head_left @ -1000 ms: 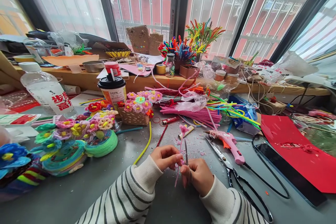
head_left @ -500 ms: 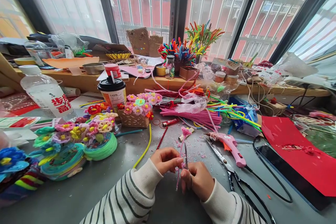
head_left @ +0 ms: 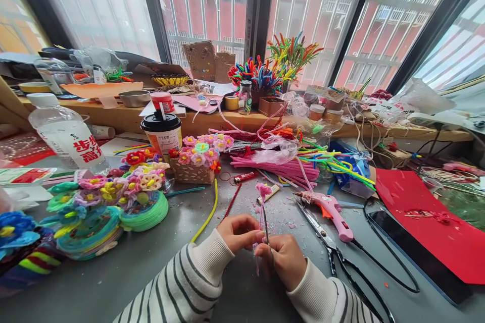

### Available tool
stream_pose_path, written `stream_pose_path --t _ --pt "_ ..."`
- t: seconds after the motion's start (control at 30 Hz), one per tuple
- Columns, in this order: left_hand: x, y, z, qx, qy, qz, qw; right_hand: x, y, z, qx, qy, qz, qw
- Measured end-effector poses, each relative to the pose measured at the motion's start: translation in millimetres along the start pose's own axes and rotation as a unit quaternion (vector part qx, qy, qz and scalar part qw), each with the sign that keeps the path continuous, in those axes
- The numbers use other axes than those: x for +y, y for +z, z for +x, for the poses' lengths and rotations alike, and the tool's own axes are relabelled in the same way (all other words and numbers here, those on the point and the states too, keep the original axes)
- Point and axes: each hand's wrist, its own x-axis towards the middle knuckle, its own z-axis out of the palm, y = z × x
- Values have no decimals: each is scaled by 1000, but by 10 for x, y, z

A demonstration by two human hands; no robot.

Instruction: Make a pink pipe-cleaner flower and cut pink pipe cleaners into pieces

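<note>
My left hand (head_left: 239, 232) pinches a pink pipe cleaner (head_left: 262, 191) between thumb and fingertips. Its fuzzy top is bent into a small flower shape, and its thin lower end hangs blurred below my fingers. In my right hand (head_left: 287, 258) is a pair of small metal scissors (head_left: 265, 224), blades pointing up and lying against the pipe cleaner's stem. My right fingers cover the handles. Pink fluff is scattered on the grey table (head_left: 242, 292) around both hands. Beyond the flower lies a small pale stick-like piece (head_left: 270, 194).
To the right lie large black-handled scissors (head_left: 322, 234), a pink glue gun (head_left: 333, 212) with its cord, a phone (head_left: 413, 252) and red paper (head_left: 428, 212). Leftward stand fuzzy flower pots (head_left: 146, 209), a lidded cup (head_left: 162, 133) and a bottle (head_left: 64, 131). Pink pipe cleaners (head_left: 276, 169) lie behind.
The scissors have tilted leftward, closer along the stem, and my right hand has shifted slightly left. The flower top has moved a little left. My left hand keeps its pinch.
</note>
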Motion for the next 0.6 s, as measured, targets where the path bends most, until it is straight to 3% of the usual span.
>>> stream_pose_path --t 0.33,0.6 --pt "-29 6 0 -30 -23 0 999 -20 -56 0 16 -5 -21 1000" --pt "20 26 -30 -16 -30 14 999 7 -42 -9 10 -22 -1 1000"
